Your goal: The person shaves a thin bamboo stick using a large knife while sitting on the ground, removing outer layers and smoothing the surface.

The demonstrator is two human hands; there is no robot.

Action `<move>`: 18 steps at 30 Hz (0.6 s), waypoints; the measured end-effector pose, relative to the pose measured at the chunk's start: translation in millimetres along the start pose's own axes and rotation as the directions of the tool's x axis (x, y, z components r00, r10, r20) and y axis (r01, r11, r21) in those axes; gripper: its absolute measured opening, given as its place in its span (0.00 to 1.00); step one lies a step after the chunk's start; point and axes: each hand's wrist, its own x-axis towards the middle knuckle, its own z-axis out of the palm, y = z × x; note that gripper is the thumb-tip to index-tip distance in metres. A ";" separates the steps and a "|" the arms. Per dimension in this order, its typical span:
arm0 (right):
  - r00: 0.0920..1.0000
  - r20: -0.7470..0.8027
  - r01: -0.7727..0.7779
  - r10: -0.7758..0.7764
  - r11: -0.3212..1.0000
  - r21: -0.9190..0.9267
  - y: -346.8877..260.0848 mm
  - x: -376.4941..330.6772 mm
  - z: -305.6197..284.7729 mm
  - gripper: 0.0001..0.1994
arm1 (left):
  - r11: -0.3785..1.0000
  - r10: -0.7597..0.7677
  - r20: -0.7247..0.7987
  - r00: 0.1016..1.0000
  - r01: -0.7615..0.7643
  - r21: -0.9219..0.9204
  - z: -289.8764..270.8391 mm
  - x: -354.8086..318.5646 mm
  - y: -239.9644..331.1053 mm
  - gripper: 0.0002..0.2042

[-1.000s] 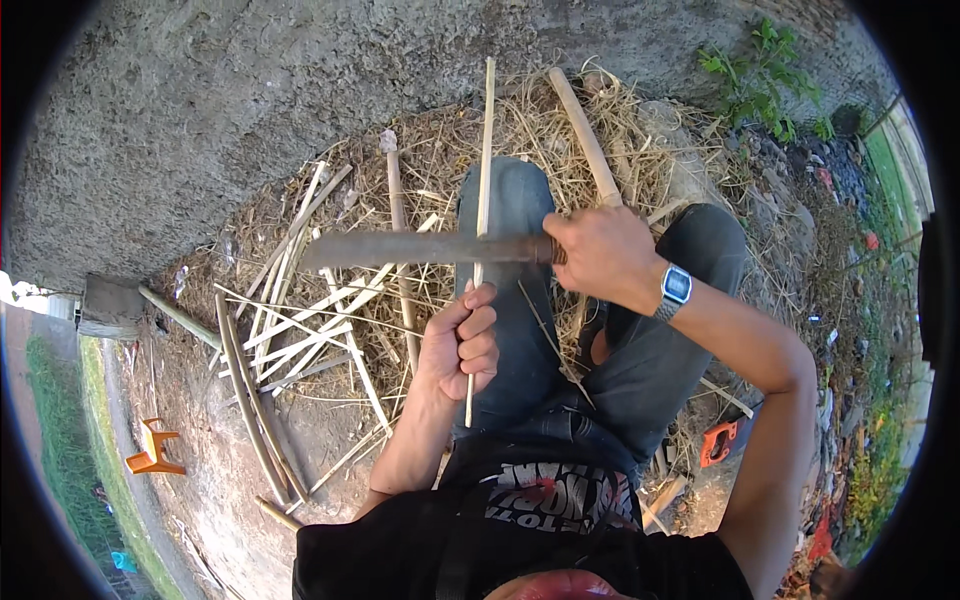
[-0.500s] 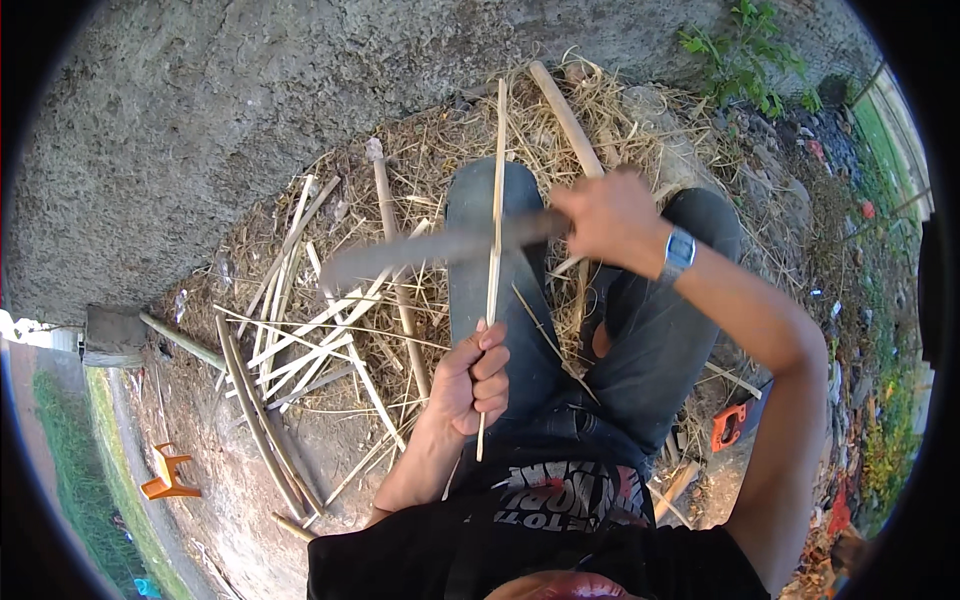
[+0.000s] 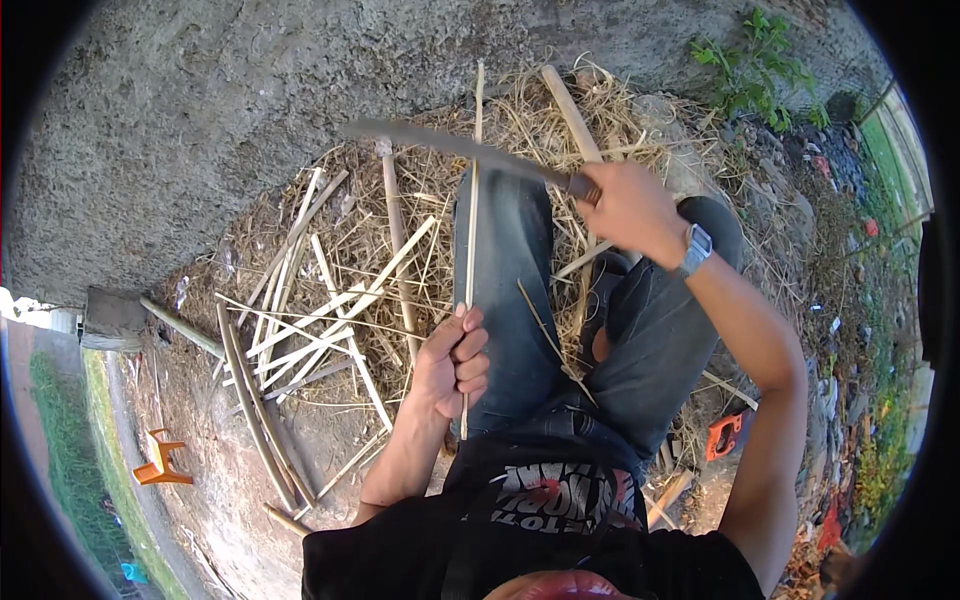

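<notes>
Above the lap, left hand (image 3: 452, 362) gripping bamboo strip (image 3: 472, 220), right hand (image 3: 632, 205) clutching knife (image 3: 455, 147).

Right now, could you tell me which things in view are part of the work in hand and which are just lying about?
In use:
- left hand, gripping a thin bamboo strip
- right hand, holding a long knife at the strip's upper part

Lying about:
- split bamboo slats on the straw
- thick pole
- orange plastic chair
- orange-handled saw
- green weed
</notes>
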 end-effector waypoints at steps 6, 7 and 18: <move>0.928 0.246 0.317 -0.281 0.940 -0.122 -41.0 -43.6 33.1 0.15 | 0.981 -0.032 -0.015 0.999 0.029 -0.191 2.4 17.5 -1.0 0.11; 0.929 0.244 0.314 -0.278 0.941 -0.124 -38.4 -40.3 30.8 0.15 | 0.964 -0.059 0.008 0.998 0.059 -0.260 2.0 15.6 -3.4 0.11; 0.959 0.224 0.197 -0.173 0.976 -0.092 -25.7 -34.4 20.0 0.11 | 0.929 -0.065 0.175 0.982 0.124 -0.350 -10.6 5.4 -13.9 0.11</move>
